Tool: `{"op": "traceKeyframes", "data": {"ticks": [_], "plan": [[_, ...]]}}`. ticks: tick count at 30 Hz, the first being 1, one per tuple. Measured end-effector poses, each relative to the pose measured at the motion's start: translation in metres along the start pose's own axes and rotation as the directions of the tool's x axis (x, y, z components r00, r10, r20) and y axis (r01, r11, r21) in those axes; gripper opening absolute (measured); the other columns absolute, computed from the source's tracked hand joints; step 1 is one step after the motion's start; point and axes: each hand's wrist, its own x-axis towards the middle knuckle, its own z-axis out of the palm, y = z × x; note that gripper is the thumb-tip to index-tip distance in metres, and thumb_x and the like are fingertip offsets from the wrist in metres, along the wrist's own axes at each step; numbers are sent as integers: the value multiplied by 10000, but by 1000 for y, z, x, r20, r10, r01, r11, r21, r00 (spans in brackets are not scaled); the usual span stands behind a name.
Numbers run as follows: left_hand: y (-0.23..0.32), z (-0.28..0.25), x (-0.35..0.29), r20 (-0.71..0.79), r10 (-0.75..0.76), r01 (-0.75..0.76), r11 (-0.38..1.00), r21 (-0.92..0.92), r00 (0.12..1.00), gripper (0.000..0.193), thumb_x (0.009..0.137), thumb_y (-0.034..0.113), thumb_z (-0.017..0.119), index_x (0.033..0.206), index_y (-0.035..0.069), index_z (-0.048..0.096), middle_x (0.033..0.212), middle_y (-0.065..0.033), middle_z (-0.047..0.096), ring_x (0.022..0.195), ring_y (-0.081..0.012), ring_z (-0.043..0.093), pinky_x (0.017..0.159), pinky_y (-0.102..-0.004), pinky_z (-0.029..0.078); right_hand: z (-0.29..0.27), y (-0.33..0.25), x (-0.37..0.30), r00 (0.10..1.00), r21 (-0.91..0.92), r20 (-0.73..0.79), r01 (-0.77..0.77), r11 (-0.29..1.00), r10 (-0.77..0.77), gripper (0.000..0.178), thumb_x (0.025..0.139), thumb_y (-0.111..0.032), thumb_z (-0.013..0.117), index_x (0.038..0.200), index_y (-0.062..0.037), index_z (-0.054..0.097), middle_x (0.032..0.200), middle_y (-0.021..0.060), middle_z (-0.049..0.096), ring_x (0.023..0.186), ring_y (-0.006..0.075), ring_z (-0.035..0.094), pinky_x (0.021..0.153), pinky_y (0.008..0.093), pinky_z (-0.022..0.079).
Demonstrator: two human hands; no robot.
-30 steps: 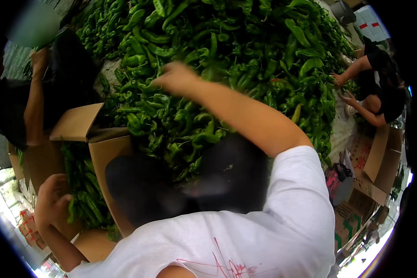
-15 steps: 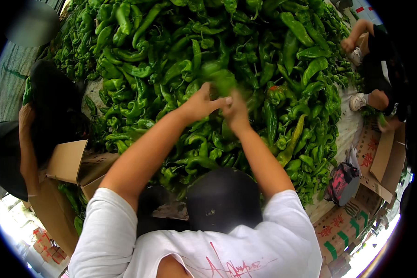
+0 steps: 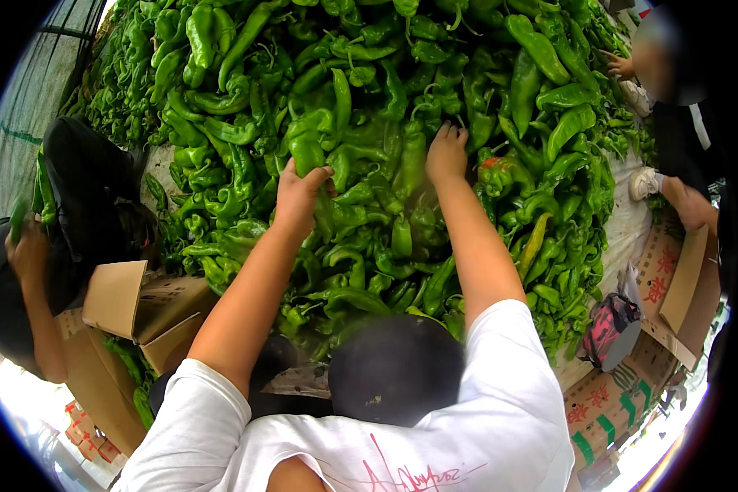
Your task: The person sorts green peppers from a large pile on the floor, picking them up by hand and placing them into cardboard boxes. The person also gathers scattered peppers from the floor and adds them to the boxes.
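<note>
My left hand (image 3: 300, 195) is closed on the lower end of a glossy green pepper (image 3: 307, 149), with the thumb pressed against its side. That pepper is upright in the view, over the middle of a large heap of green peppers (image 3: 357, 197). To the right, my right hand (image 3: 448, 154) lies on the heap with its fingers reaching forward and slightly apart. Its fingertips touch peppers and are partly hidden among them; no pepper shows held in it. A reddish-green pepper (image 3: 500, 174) lies just right of that hand.
An open cardboard box (image 3: 111, 299) stands at left, beside a seated person holding green peppers (image 3: 44, 189). Another person (image 3: 689, 148) sits at right. Cardboard boxes (image 3: 603, 410) and a pink-and-black bag (image 3: 611, 324) are at lower right. A dark rounded shape (image 3: 395, 369) is before me.
My hands were together over the heap and have parted. The left moved left with a pepper; the right moved right and forward onto the heap. The person at left has raised a hand.
</note>
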Motion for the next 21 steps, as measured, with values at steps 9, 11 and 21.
{"op": "traceKeyframes", "data": {"ticks": [9,11,21], "plan": [[0,18,-14,190,-85,110,986,-127,978,532,725,174,755,1143,45,452,982,-80,557,891,-181,552,770,-340,468,-107,-63,-110,853,718,44,335,610,-520,455,858,-237,595,1202,35,476,1048,231,586,978,406,568,830,454,457],[-1,16,-15,315,-103,123,991,-47,943,691,686,150,761,1252,35,381,1109,-86,513,1015,-221,517,877,-384,437,-127,-69,-112,723,649,243,375,662,-647,450,819,-281,639,1133,28,547,973,203,616,941,369,587,795,441,470],[60,-2,-23,473,14,41,994,-106,881,718,684,261,678,1322,79,405,1218,-98,522,1035,-262,560,785,-357,499,-122,44,46,843,226,-217,-448,865,493,535,800,-297,695,1097,71,445,1029,266,572,1045,389,497,845,456,458]]}}
